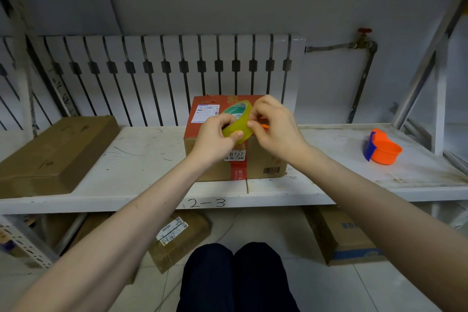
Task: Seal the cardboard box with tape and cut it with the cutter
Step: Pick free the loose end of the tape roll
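white shelf (141,149), cardboard box (253,159), both hands' grip clenched on tape roll (238,119)

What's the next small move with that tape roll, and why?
Probably peel the free end loose. The left hand grips the yellowish translucent tape roll above the red-topped cardboard box, while the right hand has fingertips on its rim; no strip shows pulled out yet.
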{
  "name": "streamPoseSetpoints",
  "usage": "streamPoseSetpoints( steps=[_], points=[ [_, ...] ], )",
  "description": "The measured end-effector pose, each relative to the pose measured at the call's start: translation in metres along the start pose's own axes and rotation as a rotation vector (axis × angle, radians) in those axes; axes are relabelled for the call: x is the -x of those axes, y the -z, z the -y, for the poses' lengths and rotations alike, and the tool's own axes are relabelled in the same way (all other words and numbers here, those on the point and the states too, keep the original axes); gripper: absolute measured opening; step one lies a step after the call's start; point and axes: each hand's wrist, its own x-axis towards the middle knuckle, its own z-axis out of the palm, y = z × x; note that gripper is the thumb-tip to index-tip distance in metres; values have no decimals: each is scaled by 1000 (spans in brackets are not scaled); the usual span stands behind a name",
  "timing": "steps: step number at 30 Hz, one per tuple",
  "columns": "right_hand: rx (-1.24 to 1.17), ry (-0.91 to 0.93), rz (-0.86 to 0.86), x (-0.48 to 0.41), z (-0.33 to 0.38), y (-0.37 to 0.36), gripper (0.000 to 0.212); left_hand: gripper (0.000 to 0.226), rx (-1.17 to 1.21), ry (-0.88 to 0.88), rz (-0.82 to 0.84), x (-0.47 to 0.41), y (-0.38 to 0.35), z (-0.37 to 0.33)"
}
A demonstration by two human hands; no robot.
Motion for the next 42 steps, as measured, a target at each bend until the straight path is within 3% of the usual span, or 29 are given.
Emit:
streamPoseSetpoints(
  steps=[7,18,25,34,39,42],
  points=[
    [-167,-171,-37,-6,-4,11,21,6,-42,-12,27,0,-1,-1],
    [86,58,-37,-8,-5,21,13,11,-104,-7,119,0,4,-9],
    [284,136,-4,-1,-4,20,22,10,-80,-15,143,2,3,-7],
    [335,205,128,1,-8,17,35,6,178,120,133,0,4,-4],
    [308,198,118,7,-9,14,29,9,150,150,138,-3,0,-3],
    [225,110,110,8,-9,10,13,8,98,141,136,-6,-1,-5]
  ],
)
